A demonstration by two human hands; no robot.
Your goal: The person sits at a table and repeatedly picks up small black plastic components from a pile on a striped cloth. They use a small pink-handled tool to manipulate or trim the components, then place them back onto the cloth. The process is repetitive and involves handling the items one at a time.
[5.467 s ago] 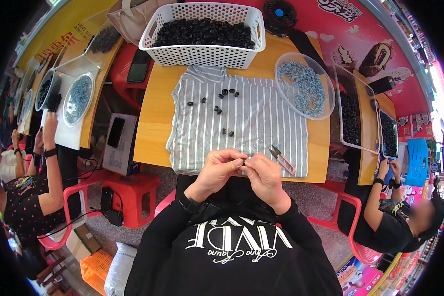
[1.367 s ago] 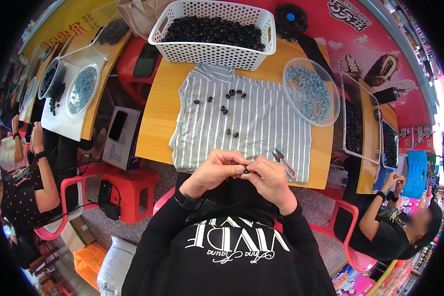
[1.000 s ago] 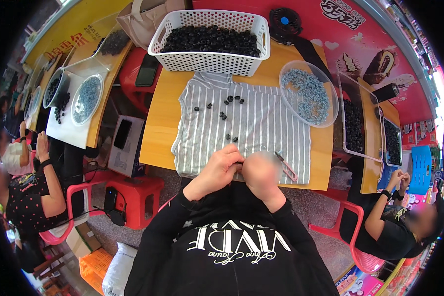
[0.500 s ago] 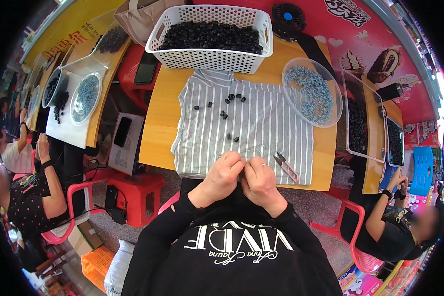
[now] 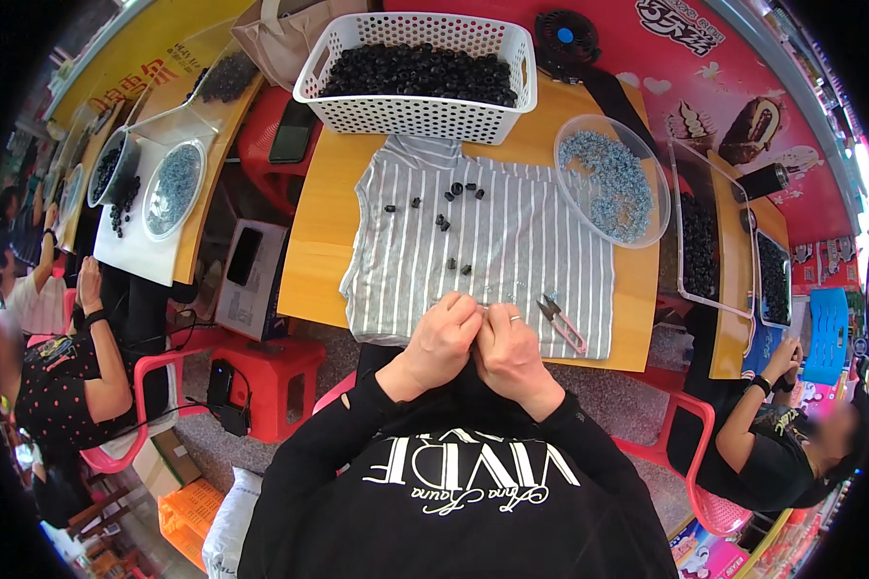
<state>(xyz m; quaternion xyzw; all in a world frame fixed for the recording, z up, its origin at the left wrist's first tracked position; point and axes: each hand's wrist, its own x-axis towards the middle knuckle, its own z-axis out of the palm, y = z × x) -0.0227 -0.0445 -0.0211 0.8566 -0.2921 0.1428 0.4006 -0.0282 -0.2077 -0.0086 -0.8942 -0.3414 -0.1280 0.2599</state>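
A yellow table point(image 5: 323, 232) carries a white basket point(image 5: 420, 106) of black beads at its far edge and a striped cloth point(image 5: 512, 251) spread in front. Loose black beads point(image 5: 449, 207) lie scattered on the cloth, with small snips point(image 5: 560, 323) near its right corner. At the near edge the left hand point(image 5: 439, 343) and right hand point(image 5: 507, 352) press together, fingers curled tight around something too small to make out.
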